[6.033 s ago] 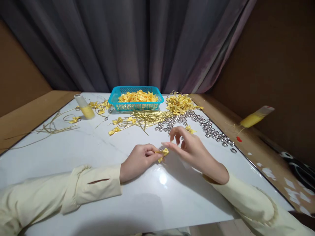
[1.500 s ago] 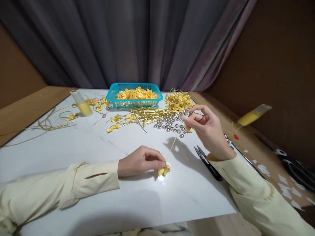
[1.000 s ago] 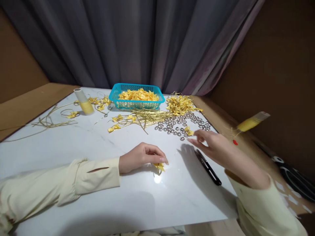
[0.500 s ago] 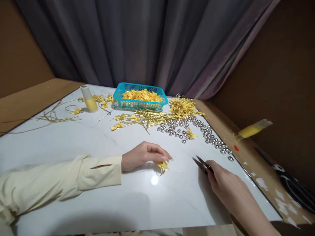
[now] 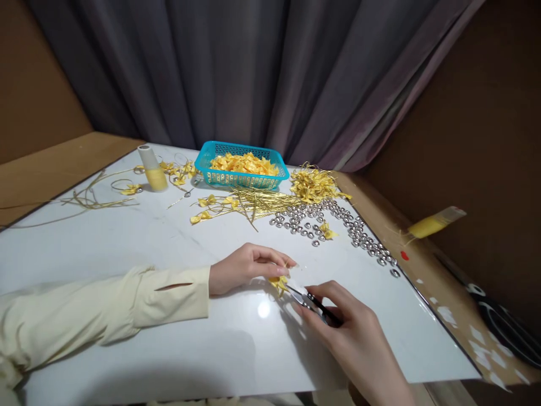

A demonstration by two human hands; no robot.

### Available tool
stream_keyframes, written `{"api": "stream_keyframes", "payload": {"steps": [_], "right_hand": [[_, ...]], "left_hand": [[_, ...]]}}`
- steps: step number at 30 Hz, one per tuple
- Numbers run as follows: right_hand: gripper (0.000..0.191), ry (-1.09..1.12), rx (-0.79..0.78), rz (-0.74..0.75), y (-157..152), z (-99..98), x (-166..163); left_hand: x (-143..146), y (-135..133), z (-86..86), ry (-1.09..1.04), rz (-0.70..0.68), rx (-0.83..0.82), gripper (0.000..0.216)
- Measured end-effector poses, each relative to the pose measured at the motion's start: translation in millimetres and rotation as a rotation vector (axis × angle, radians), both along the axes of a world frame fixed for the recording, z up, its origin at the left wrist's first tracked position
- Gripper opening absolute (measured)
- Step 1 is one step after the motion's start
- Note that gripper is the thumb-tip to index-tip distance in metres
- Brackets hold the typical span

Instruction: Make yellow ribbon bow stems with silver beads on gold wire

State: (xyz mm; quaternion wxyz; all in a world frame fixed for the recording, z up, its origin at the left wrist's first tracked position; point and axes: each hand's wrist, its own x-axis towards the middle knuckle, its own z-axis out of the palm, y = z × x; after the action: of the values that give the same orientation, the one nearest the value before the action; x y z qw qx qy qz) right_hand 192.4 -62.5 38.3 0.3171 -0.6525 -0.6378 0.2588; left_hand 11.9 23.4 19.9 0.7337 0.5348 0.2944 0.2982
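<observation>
My left hand rests on the white table, fingers pinched on a small yellow ribbon bow with a thin gold wire sticking up from it. My right hand grips black thread snips, and their blade tips sit right beside the bow.
A teal basket of yellow ribbon pieces stands at the back. Near it lie gold wires, finished bows, several silver bells and a yellow thread spool. Another spool lies on the brown surface at right.
My right hand left the bells, picked up the snips from the table at right and brought them leftward to the bow. My left hand stayed put, holding the bow.
</observation>
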Motion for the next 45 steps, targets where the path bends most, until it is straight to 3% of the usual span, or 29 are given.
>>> {"api": "stream_keyframes", "payload": {"steps": [9, 17, 45], "right_hand": [[0.023, 0.089, -0.087, -0.027, 6.7, -8.8, -15.7], [0.022, -0.011, -0.040, 0.021, 10.7, -10.1, -21.4], [0.025, -0.053, 0.041, 0.071, 12.5, -13.2, -22.3]], "left_hand": [[-0.7, -0.1, 0.2, -0.010, -0.004, 0.014, 0.012], [-0.4, -0.1, 2.4, 0.000, -0.008, 0.019, 0.012], [-0.7, -0.1, 2.5, 0.035, -0.038, 0.073, 0.012]]}}
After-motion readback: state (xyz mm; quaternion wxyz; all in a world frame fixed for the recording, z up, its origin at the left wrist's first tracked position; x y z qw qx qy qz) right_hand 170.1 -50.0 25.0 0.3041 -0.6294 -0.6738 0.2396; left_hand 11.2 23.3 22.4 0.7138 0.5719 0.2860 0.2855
